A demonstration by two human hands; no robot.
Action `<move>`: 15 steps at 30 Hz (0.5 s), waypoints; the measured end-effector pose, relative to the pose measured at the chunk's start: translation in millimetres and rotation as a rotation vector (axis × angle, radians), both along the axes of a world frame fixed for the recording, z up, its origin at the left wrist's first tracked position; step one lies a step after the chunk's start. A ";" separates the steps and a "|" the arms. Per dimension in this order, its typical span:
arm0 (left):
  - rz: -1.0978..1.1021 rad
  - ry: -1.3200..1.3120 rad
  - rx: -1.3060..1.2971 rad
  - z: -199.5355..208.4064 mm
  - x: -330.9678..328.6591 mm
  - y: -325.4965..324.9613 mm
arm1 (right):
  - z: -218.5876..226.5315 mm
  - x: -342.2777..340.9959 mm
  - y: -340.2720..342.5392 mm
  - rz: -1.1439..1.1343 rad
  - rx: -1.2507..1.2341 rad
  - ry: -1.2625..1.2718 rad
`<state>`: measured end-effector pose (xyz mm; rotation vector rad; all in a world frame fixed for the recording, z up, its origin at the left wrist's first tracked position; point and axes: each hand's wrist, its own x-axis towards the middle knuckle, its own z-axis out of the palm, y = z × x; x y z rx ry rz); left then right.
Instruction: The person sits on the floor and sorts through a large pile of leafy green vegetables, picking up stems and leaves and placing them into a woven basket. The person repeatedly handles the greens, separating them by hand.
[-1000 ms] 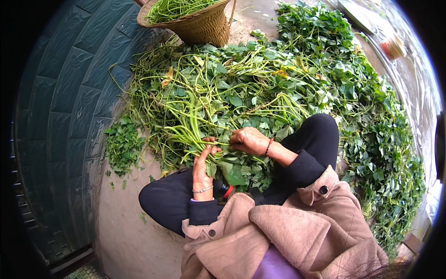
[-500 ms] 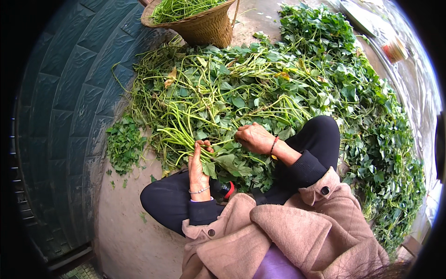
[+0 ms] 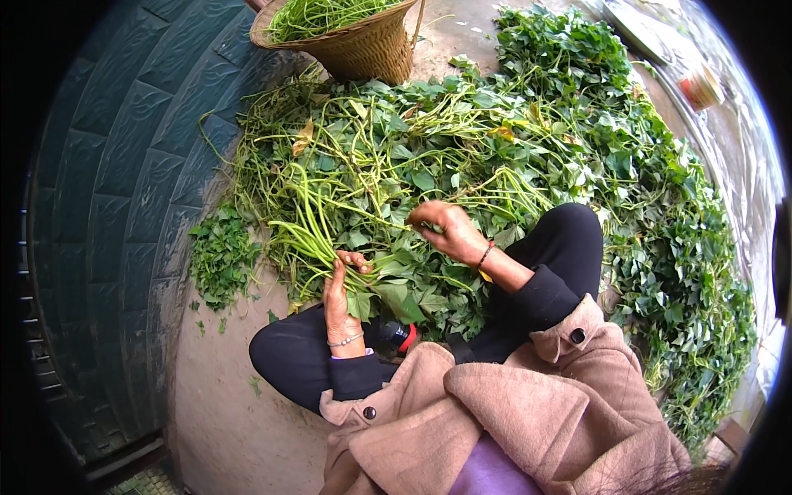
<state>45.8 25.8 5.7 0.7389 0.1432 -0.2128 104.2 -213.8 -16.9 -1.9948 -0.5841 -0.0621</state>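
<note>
My left hand (image 3: 337, 301), wearing a pale bracelet, is closed around a bunch of green leaf stems (image 3: 307, 235). The long stems fan out up and to the left, and a few broad leaves (image 3: 399, 302) hang on the right side of the grip. Apart from it, to the right, my right hand (image 3: 450, 233) hovers over the heap with bent fingers drawn together; whether a stem is between them cannot be made out. Beneath both hands spreads a large heap of leafy green vines (image 3: 396, 177), tangled with loose stems.
A woven basket (image 3: 371, 49) filled with green stems stands beyond the heap. Torn leaves lie in a small pile (image 3: 221, 256) by the dark tiled wall (image 3: 124, 181) at left. More vines (image 3: 660, 247) run down the right side, near a small tub (image 3: 701, 88).
My right hand has lifted slightly up and left, away from the stem it was at. My left hand has shifted a little left and down with the bunch, its stems tilting left.
</note>
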 end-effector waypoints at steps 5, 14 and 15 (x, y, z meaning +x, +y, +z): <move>-0.135 -0.058 -0.034 -1.1 -4.3 -1.2 | -4.0 -16.1 17.0 0.320 0.020 0.084; -0.104 0.025 0.206 1.0 -6.0 0.8 | -6.5 -15.8 13.4 0.399 0.007 0.203; -0.122 0.036 0.285 1.6 -4.9 3.5 | -6.2 -14.8 10.4 0.359 -0.042 0.148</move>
